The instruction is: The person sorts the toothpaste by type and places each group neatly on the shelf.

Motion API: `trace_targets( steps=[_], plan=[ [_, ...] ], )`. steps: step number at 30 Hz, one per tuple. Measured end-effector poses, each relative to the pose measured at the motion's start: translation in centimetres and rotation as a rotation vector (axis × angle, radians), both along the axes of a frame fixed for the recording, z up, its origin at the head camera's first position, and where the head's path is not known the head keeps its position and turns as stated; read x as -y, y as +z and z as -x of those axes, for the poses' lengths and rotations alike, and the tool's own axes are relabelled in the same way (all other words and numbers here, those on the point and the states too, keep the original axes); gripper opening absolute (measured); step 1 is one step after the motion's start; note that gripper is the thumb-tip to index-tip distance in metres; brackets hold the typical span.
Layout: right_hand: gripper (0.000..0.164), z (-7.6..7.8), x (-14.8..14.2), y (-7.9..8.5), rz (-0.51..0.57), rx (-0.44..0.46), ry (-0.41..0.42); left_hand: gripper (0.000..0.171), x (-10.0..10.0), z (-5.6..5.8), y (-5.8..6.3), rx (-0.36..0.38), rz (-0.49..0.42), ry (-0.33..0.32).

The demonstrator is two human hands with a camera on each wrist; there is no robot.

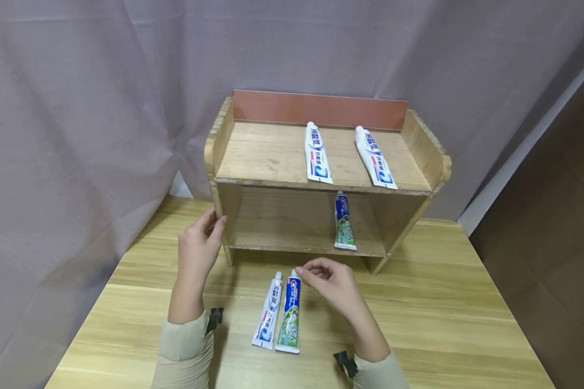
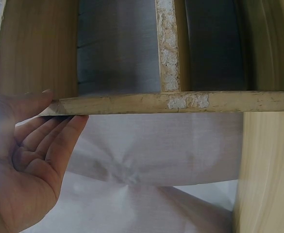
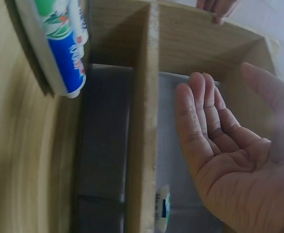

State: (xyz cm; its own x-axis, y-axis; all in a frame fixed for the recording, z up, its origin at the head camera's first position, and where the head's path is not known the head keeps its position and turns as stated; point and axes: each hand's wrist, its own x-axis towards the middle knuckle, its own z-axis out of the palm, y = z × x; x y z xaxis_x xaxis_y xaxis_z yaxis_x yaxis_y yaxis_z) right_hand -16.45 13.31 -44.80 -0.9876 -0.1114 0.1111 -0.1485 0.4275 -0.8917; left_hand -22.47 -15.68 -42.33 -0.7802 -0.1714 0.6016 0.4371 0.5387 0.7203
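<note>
My left hand holds the left side panel of a small wooden shelf; in the left wrist view the thumb and fingers lie on opposite sides of the panel edge. My right hand hovers before the shelf, fingers loosely bent, its thumb tip close by the cap of a blue-and-green toothpaste tube. Nothing lies in its palm in the right wrist view. Left of that tube, a white-and-blue toothpaste tube lies on the table, caps of both toward the shelf.
Two white-and-blue toothpaste tubes lie on the upper board, centre and right. Another blue-and-green tube lies on the lower board, right of centre. The shelf stands on a wood-grain table before a grey curtain.
</note>
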Motion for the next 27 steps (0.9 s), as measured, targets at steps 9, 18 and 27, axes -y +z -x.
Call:
trace_targets(
  steps=[9, 18, 27],
  plan=[
    [0.037, 1.4, -0.2, -3.1, -0.165, 0.075, 0.104, 0.033, 0.0, 0.0, 0.0, -0.006, -0.003, 0.002],
    [0.041, 2.2, -0.4, -5.3, -0.231, 0.121, 0.125, 0.033, 0.1, 0.1, 0.0, -0.016, -0.008, 0.005],
    [0.04, 2.0, 0.4, -7.1, -0.296, 0.242, 0.073, 0.033, 0.1, 0.0, 0.0, -0.003, -0.002, 0.005]
  ],
)
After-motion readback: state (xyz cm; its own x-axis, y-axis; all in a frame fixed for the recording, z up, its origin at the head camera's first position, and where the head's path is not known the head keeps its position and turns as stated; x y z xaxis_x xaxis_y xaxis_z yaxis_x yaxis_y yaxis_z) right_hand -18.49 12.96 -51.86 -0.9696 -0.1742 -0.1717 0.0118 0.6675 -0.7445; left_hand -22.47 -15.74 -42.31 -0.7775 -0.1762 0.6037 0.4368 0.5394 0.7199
